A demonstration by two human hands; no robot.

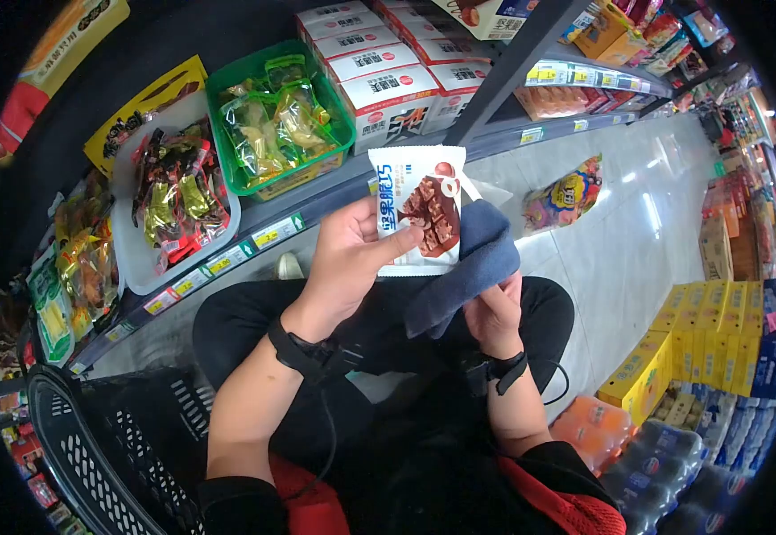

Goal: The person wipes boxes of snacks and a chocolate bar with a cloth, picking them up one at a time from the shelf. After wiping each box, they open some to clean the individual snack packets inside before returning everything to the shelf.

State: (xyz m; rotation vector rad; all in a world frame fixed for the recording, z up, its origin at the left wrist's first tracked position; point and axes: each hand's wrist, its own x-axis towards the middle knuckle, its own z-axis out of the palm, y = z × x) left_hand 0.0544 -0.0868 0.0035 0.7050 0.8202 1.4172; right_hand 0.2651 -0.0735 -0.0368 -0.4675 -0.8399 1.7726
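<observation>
Between the thumb and fingers of my left hand is a white snack packet with a picture of brown chocolate nut pieces, held up above my lap. A dark blue-grey cloth is gripped in my right hand, which sits just right of and below the packet. The cloth's upper part lies against the packet's right edge. Part of the right fingers is hidden by the cloth.
On the shelf at left stand a green basket of wrapped snacks, a white tub of red packets and stacked white boxes. A black basket is at lower left. A colourful bag lies on the floor; yellow cartons stand right.
</observation>
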